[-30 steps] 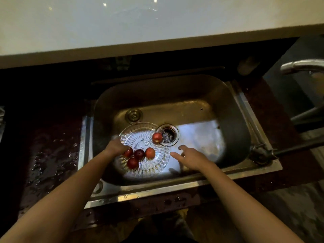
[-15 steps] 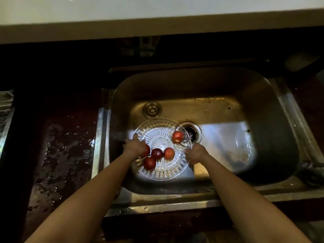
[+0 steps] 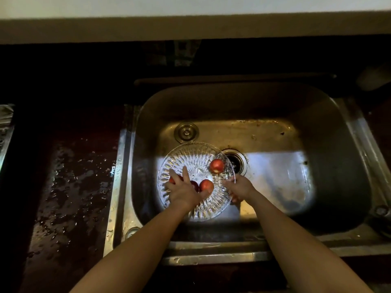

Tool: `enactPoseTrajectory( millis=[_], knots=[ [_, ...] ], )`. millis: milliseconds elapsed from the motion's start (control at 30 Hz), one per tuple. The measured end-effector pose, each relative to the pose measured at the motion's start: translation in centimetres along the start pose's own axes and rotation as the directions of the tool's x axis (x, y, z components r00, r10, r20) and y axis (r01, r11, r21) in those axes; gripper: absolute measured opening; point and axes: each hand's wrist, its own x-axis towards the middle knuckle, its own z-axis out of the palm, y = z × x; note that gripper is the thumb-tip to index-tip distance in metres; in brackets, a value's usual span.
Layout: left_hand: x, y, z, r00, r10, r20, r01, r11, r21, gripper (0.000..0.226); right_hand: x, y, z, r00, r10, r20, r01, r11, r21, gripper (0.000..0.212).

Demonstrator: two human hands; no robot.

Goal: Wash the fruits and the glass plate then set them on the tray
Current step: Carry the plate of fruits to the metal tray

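A clear cut-glass plate (image 3: 196,153) sits in the steel sink (image 3: 211,256), left of the drain (image 3: 236,162). Small red fruits lie on it: one (image 3: 216,166) near the right rim, one (image 3: 206,185) by my thumb, a darker one (image 3: 194,186), and another (image 3: 172,179) mostly hidden under my fingers. My left hand (image 3: 182,191) lies over the fruits with fingers spread. My right hand (image 3: 240,187) pinches the plate's right rim, fingers showing under the glass.
A round metal cap (image 3: 186,132) sits on the sink's back floor. Wet dark counter (image 3: 69,187) stretches to the left, with a metal object (image 3: 6,123) at the far left edge. A pale wall runs behind.
My left hand has left the plate's left rim and moved onto the fruits. My right hand stays on the right rim, which it took hold of half a second ago.
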Motion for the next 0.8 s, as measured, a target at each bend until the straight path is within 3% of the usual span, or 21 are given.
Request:
enactPoseTrajectory(
  millis=[100, 267, 400, 600, 800],
  knots=[
    [0.0, 0.2, -0.4, 0.996, 0.051, -0.071, -0.045, 0.996, 0.082, 0.114, 0.4, 0.3, -0.3, 0.997, -0.074, 0.023, 0.074, 0.997, -0.028, 0.016],
    [0.2, 0.5, -0.6, 0.971, 0.172, -0.165, -0.143, 0.974, 0.176, 0.106, 0.9, 0.7, -0.7, 0.973, -0.217, 0.08, 0.193, 0.951, 0.24, 0.013],
    [0.7, 1.1, -0.5, 0.936, 0.272, -0.224, -0.216, 0.945, 0.245, 0.095, 0.5, -0.1, -0.6, 0.963, -0.265, 0.05, 0.245, 0.937, 0.25, 0.011],
    [1.4, 1.6, 0.0, 0.913, 0.31, -0.266, -0.257, 0.942, 0.216, 0.083, 0.3, -0.9, 0.2, 0.961, -0.275, 0.007, 0.257, 0.909, 0.329, 0.014],
    [2.8, 0.3, 0.6, 0.921, 0.282, -0.267, -0.281, 0.959, 0.044, 0.069, 1.2, -0.1, 0.5, 0.96, -0.28, 0.003, 0.259, 0.895, 0.364, 0.021]
  ],
)
